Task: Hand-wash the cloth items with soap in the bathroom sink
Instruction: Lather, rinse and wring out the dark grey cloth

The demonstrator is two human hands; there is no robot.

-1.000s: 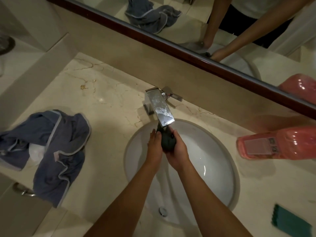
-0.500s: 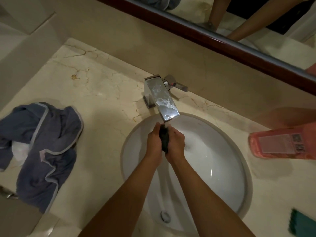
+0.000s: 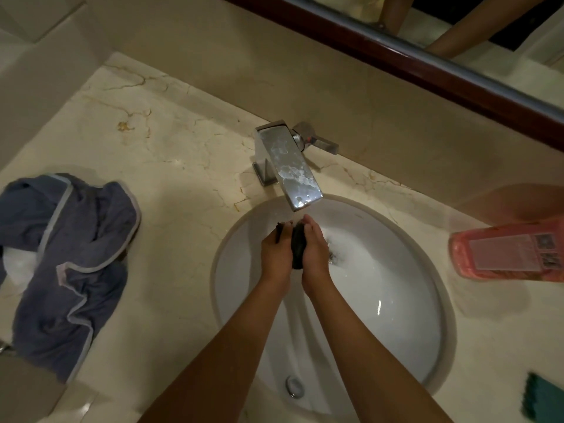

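Observation:
A small dark cloth (image 3: 297,247) is bunched between my two hands over the white oval sink (image 3: 396,325), just below the chrome faucet (image 3: 290,166). My left hand (image 3: 276,251) grips its left side and my right hand (image 3: 314,250) is curled round its right side. Most of the cloth is hidden by my fingers. White foam (image 3: 345,245) lies in the basin to the right of my hands.
A crumpled blue-grey garment (image 3: 70,261) with pale trim lies on the marble counter (image 3: 171,166) at left. A pink soap bottle (image 3: 509,254) lies on its side at right. A teal item (image 3: 546,398) shows at the lower right edge. The drain (image 3: 294,386) sits near the sink's front.
My hands have dropped slightly away from the spout and pressed closer together round the dark cloth. The camera has tilted down, so less mirror shows.

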